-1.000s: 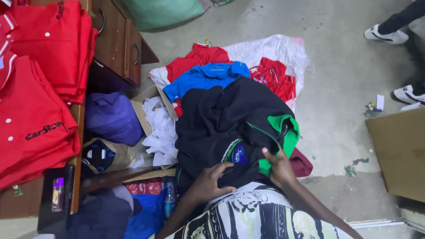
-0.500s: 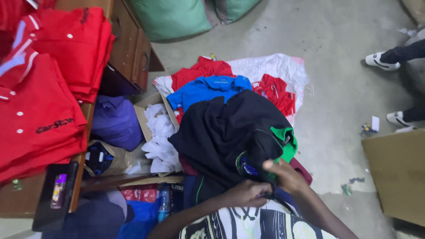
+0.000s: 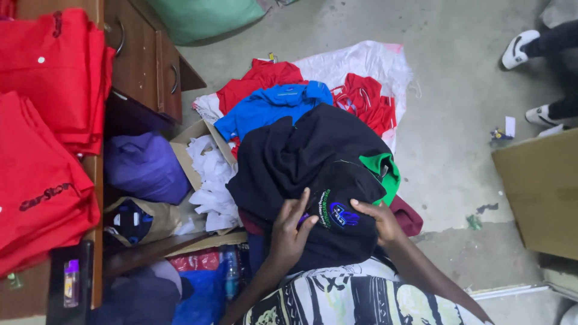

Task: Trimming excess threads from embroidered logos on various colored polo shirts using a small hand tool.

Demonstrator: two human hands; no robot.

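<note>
A black garment (image 3: pixel 313 156) with a green collar and a small embroidered badge lies on top of a heap of clothes on the floor. My left hand (image 3: pixel 290 232) presses on its near edge with fingers spread, just left of the badge. My right hand (image 3: pixel 378 218) rests flat on the same garment to the right of the badge. Under it lie a blue shirt (image 3: pixel 271 105) and red shirts (image 3: pixel 361 99) on a white sheet (image 3: pixel 361 60). My patterned black-and-white clothing fills the bottom of the view.
Folded red shirts (image 3: pixel 42 156) are stacked on a wooden desk (image 3: pixel 141 60) at left. A purple bundle (image 3: pixel 141 165) and a box of white cloth (image 3: pixel 208 180) sit beside the heap. A cardboard box (image 3: pixel 539 192) stands at right. Another person's shoes (image 3: pixel 524 48) are at top right.
Both hands have shifted on the black garment, now framing the badge. The garment's near part has been smoothed and the view has tilted slightly.
</note>
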